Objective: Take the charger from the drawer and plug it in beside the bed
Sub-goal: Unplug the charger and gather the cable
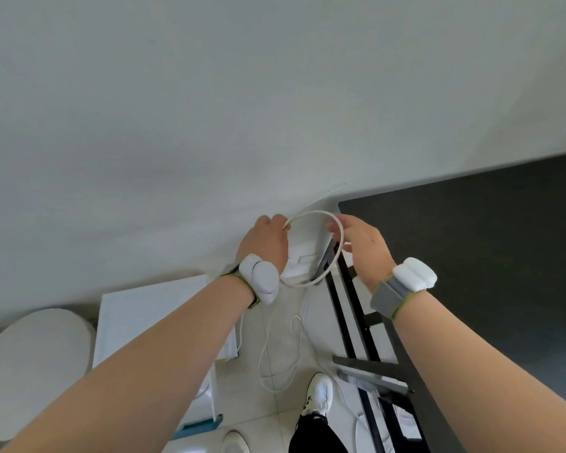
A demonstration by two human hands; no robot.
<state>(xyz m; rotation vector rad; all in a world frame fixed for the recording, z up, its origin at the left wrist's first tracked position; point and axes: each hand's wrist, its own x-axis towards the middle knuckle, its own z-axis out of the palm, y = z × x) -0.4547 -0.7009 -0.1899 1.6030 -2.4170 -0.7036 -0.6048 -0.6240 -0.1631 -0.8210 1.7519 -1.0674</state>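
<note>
Both hands are raised against the white wall (209, 109). My left hand (266, 243) is closed, its fingers against the wall beside a white wall outlet plate (303, 256); the charger plug itself is hidden behind it. My right hand (360, 246) pinches a white charger cable (340, 237) that arcs in a loop between the two hands. The cable's slack (275, 364) hangs toward the floor in loose loops.
A black table top (487, 256) on a black metal frame (350, 322) stands at the right. A white cabinet (151, 322) sits at lower left beside a round pale stool (33, 367). My white shoe (321, 393) rests on pale floor tiles.
</note>
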